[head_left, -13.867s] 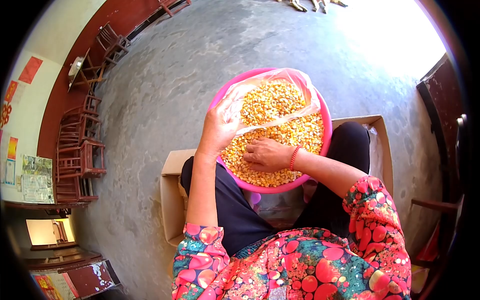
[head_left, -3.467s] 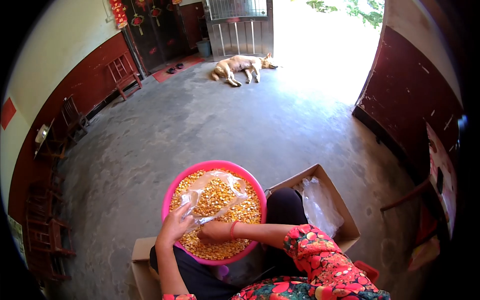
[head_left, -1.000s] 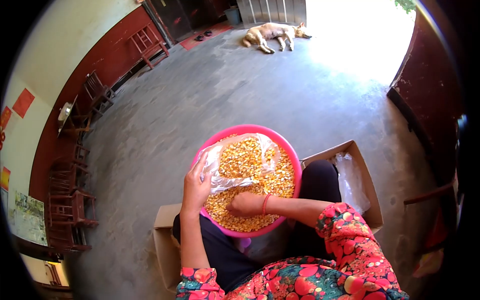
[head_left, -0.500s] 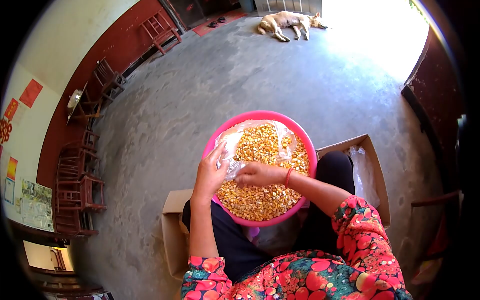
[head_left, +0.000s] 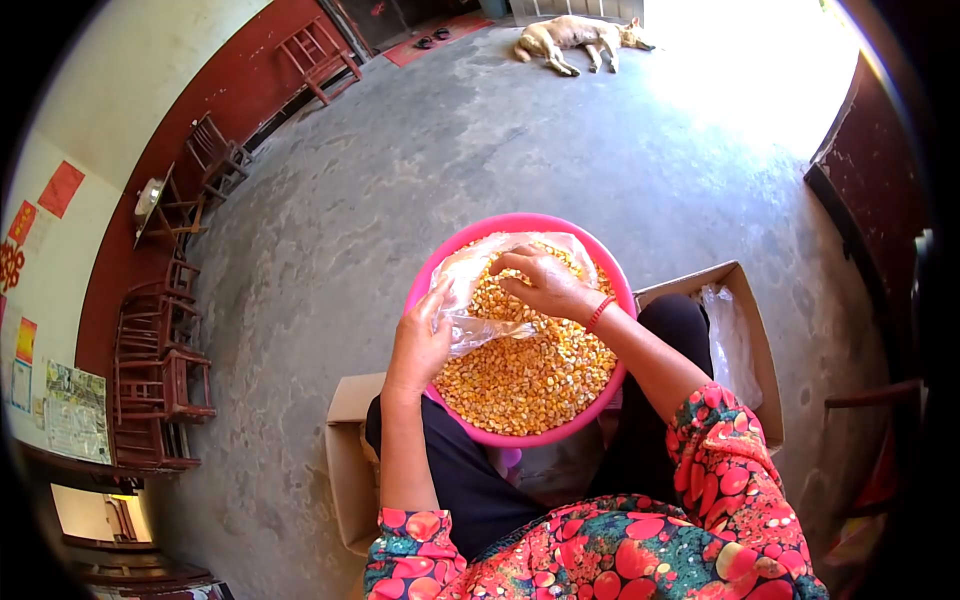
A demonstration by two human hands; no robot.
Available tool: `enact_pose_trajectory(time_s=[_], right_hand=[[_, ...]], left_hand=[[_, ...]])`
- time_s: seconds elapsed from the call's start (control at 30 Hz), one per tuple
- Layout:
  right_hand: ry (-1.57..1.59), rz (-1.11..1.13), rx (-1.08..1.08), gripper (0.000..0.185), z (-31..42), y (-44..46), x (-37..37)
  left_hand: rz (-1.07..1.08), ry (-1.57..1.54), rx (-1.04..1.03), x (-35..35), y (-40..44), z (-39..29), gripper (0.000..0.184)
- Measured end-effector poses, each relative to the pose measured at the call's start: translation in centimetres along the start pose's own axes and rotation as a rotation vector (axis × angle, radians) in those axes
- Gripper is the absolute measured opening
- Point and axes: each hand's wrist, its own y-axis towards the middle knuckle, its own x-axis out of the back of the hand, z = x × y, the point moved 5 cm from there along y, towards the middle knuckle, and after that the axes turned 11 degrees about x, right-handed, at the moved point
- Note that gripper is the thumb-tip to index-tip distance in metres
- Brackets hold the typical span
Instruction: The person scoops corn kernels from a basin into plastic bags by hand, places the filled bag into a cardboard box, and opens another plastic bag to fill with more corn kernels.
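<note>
Yellow corn kernels point(head_left: 530, 385) fill a pink basin point(head_left: 415, 290) held between my knees. A clear plastic bag point(head_left: 465, 270) lies spread in the basin with kernels inside it. At the basin's left side, my left hand point(head_left: 420, 345) grips the edge of this bag, fingers up and thumb toward me. My right hand point(head_left: 548, 285), with a red band on its wrist, is over the kernels in the bag. Its fingers are bent and spread from the thumb, and I see nothing held between them.
An open cardboard box point(head_left: 765, 370) with clear plastic bags point(head_left: 730, 350) stands at my right. Another cardboard box point(head_left: 350, 490) is at my left. Wooden chairs point(head_left: 160, 390) line the left wall. A dog point(head_left: 575, 40) lies on the floor ahead.
My right hand has moved forward and to the right, from the near edge of the bag to over the kernels in it. My left hand stays at the bag's left edge.
</note>
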Motion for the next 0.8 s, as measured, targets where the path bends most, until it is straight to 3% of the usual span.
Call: enact_pose_trajectory(time_s=[0.13, 0.2, 0.27, 0.4, 0.47, 0.53, 0.7, 0.8], right_hand=[[0.074, 0.289, -0.056, 0.016, 0.4, -0.2, 0.0], [0.173, 0.325, -0.094, 0.019, 1.2, 0.1, 0.5], [0.026, 0.568, -0.115, 0.025, 2.2, 0.1, 0.3], [-0.224, 0.638, -0.040, 0.028, 1.8, -1.5, -0.7], [-0.220, 0.611, -0.101, 0.019, 0.8, -1.6, -0.8], [-0.223, 0.470, -0.019, 0.009, 0.6, -1.2, 0.0], [-0.047, 0.238, 0.030, 0.010, 1.8, 0.5, 1.8], [-0.009, 0.388, -0.083, 0.011, 0.6, -0.7, 1.3]], left_hand=[[-0.043, -0.069, 0.011, 0.5, 0.2, 0.0, 0.052], [-0.137, -0.203, -0.071, 1.0, 0.2, -0.4, 0.050], [-0.144, -0.278, -0.022, 1.3, 0.3, 0.1, 0.049], [-0.171, -0.466, 0.042, 1.9, 0.3, 0.7, 0.045], [-0.176, -0.447, 0.056, 2.2, 0.2, 0.2, 0.043], [-0.181, -0.429, 0.070, 2.3, 0.2, 0.5, 0.041], [-0.262, -0.238, 0.047, 2.8, 0.2, 0.7, 0.035], [-0.270, -0.238, 0.081, 2.8, 0.2, 0.7, 0.034]])
